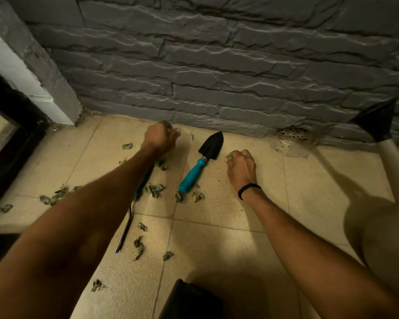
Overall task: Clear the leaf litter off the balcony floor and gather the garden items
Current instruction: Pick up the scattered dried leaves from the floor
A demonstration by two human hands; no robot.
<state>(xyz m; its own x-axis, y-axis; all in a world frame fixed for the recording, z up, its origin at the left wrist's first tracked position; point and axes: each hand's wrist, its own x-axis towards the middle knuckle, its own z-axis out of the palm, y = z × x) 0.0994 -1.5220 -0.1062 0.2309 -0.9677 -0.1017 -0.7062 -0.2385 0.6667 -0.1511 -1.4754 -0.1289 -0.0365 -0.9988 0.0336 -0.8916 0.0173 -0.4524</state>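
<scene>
Dry green leaves lie scattered over the beige tiled floor. A trowel with a black blade and teal handle lies between my hands. A second tool, a rake with dark prongs, lies partly hidden under my left forearm. My left hand is curled near the wall's foot; what it holds is hidden. My right hand is curled, pinching a dry leaf at its fingertips, just right of the trowel's blade.
A dark stone-clad wall closes off the far side, with a perforated drain cover at its base. A black-and-white object stands at the right. A dark door frame runs along the left. A black container sits at the bottom edge.
</scene>
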